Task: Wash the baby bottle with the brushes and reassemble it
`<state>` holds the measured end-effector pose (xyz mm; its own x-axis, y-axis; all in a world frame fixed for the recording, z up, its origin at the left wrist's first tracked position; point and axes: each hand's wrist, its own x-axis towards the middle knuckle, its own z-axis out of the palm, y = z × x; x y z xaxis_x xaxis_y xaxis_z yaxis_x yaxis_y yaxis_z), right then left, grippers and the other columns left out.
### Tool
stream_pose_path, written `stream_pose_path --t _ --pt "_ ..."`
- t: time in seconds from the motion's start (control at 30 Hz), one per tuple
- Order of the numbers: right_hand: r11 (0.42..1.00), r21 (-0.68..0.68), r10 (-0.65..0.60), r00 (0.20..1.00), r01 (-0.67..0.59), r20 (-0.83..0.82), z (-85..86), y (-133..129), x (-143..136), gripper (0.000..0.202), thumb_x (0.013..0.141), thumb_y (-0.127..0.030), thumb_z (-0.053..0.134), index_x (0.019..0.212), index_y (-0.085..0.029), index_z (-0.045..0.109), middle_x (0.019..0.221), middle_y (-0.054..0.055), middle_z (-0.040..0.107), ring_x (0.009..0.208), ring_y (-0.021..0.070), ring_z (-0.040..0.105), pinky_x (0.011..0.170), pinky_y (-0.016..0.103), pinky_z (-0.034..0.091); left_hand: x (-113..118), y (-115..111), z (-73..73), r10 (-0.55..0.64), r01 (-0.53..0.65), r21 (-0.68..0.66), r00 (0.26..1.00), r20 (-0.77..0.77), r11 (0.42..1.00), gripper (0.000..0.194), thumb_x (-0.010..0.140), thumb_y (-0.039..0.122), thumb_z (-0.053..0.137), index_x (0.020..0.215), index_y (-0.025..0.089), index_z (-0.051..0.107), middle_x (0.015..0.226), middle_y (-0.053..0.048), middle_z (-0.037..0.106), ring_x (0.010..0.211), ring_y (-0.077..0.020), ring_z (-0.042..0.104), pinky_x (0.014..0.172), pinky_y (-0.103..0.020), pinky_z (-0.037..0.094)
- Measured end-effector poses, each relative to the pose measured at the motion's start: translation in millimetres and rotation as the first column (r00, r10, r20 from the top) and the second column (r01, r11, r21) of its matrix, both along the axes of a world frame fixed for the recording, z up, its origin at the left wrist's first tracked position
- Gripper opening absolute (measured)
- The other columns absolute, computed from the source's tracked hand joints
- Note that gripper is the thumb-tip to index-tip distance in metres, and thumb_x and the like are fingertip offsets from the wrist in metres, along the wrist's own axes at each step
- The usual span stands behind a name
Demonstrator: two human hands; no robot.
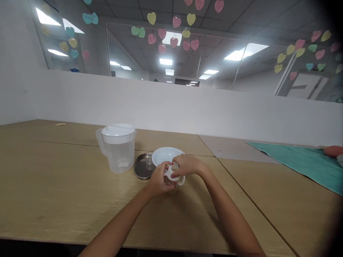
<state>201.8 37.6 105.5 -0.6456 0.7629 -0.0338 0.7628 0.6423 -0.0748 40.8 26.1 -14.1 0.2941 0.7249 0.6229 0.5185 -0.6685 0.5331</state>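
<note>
A clear baby bottle (173, 189) with a white collar, a clear nipple and white side handles stands upright on the table in front of me. My left hand (160, 180) is wrapped round its body and left handle. From above, my right hand (184, 165) grips the white collar around the nipple. Just behind the bottle lies a white plate (164, 152), partly covered by my hands. Left of the plate is a round dark metal tray (140, 170) with a small clear cap (149, 162) on it.
A translucent plastic pitcher (120, 151) with a white lid stands left of the tray. A teal cloth (292, 160) lies at the right, with a reddish object (333, 151) on its far end. A low white wall (171, 107) borders the wooden table (66, 192) at the back.
</note>
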Motion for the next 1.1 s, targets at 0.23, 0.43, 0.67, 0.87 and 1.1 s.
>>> stream_pose_path --t 0.23,0.43,0.67,0.87,1.1 --pt "0.997 -0.038 -0.069 0.998 0.069 0.003 1.7 -3.9 -2.6 0.043 0.064 -0.052 0.062 0.083 -0.014 0.060 0.082 0.009 0.065 0.066 0.0178 0.059 0.045 0.023 0.033 3.8 -1.9 0.5 0.068 -0.068 -0.043 0.998 0.002 0.997 0.069 0.057 0.031 0.067 0.118 0.020 0.037 0.095 -0.005 0.057 0.087 -0.0222 0.055 0.078 -0.037 0.044" --pt "0.975 -0.213 -0.076 0.997 0.068 -0.030 -0.2 -0.8 2.8 0.047 0.064 -0.051 0.063 0.094 -0.014 0.057 0.069 0.004 0.064 0.047 0.0125 0.054 0.042 0.022 0.035 -5.1 -2.0 6.8 0.003 0.018 0.160 0.991 -0.133 0.987 0.063 0.067 0.046 0.061 0.120 0.017 0.043 0.108 -0.012 0.056 0.102 -0.0280 0.050 0.091 -0.043 0.037" --pt "0.943 -0.331 -0.084 0.986 0.031 -0.146 6.4 -0.1 8.7 0.060 0.062 -0.064 0.061 0.098 -0.016 0.056 0.073 0.003 0.062 0.051 0.0118 0.055 0.043 0.021 0.039 -37.0 23.4 11.0 0.339 -0.364 0.120 0.922 0.188 0.924 0.040 0.087 0.031 0.032 0.123 0.016 0.039 0.120 -0.011 0.052 0.110 -0.0224 0.048 0.095 -0.039 0.036" --pt "0.929 -0.368 -0.052 0.973 -0.036 -0.225 10.7 -3.7 12.6 0.066 0.067 -0.071 0.053 0.104 -0.016 0.055 0.067 0.002 0.059 0.051 0.0110 0.052 0.044 0.020 0.040 -60.7 36.6 -1.5 0.545 -0.552 0.095 0.754 -0.368 0.828 0.063 0.066 0.006 0.044 0.128 0.017 0.038 0.131 -0.011 0.046 0.124 -0.0300 0.035 0.099 -0.047 0.028" --pt "0.944 -0.327 -0.037 0.973 -0.041 -0.227 11.6 -0.9 16.5 0.066 0.070 -0.069 0.052 0.109 -0.016 0.055 0.066 0.001 0.059 0.052 0.0102 0.051 0.047 0.020 0.037 -60.8 36.5 0.6 0.646 -0.622 0.204 0.656 -0.390 0.756 0.037 0.076 0.022 0.048 0.112 0.015 0.052 0.109 -0.015 0.053 0.104 -0.0306 0.047 0.087 -0.043 0.037"
